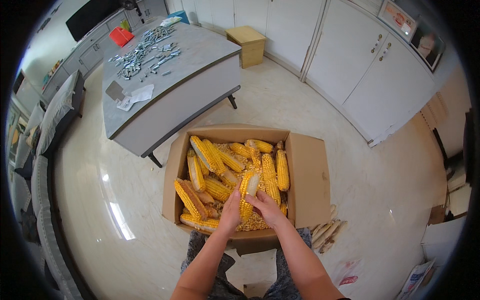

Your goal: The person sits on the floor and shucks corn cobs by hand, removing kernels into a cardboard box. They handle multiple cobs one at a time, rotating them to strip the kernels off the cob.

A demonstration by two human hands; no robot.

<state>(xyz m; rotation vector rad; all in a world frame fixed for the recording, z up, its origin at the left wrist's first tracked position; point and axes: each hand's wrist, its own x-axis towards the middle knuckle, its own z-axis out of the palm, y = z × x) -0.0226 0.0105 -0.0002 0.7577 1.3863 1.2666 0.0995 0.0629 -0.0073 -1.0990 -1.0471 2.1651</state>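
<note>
An ear of corn is held upright over the open cardboard box. Yellow kernels cover most of it, while a bare whitish strip shows on its upper right side. Around its left side my left hand is closed. From the right my right hand grips the same ear, with the thumb near the bare strip. Several yellow ears lie in the box along its left, back and right sides. Loose kernels cover the bottom between them. My fingers partly hide the lower part of the held ear.
Stripped cobs lie on the floor right of the box, near a clear plastic bag. Beyond the box stands a grey table bearing a pile of small metal pieces. A wooden stool is by the white cabinets.
</note>
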